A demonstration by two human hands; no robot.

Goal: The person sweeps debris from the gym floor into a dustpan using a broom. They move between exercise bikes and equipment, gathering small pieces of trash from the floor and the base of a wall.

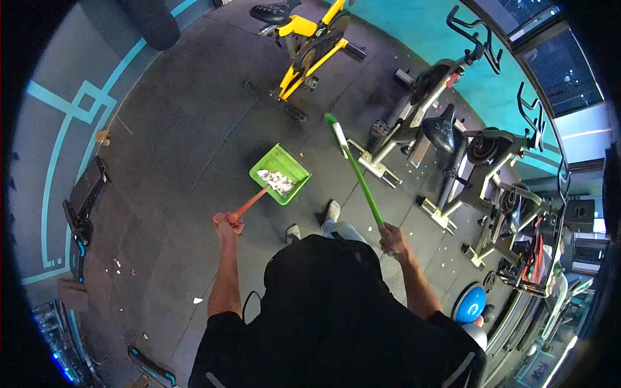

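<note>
- Green plastic dustpan [281, 173] with its orange-red handle sits low over the dark rubber gym floor [174, 149], ahead of our feet, and a heap of white paper scraps [277, 181] lies inside it.
- We judge the step in hand to be the gathering: the litter is loaded in the pan, while small bits show scattered on the floor near the row of black exercise bikes [453, 142] to our right.
- Our left hand [228, 223] is wrapped tightly round the end of the pan's handle, fingers closed on it, arm stretched forward.
- Our right hand [390, 237] is clenched round the lower end of the green long-shafted broom [354, 169]; the shaft slants up and away, and we cannot make out its bristle end.
- Next, as we judge it, calls for keeping the pan level so the heap does not slide off its open lip, and for swinging the broom toward the remaining specks.
- Yellow spin bike [310, 45] stands well beyond the pan, apart from both tools.
</note>
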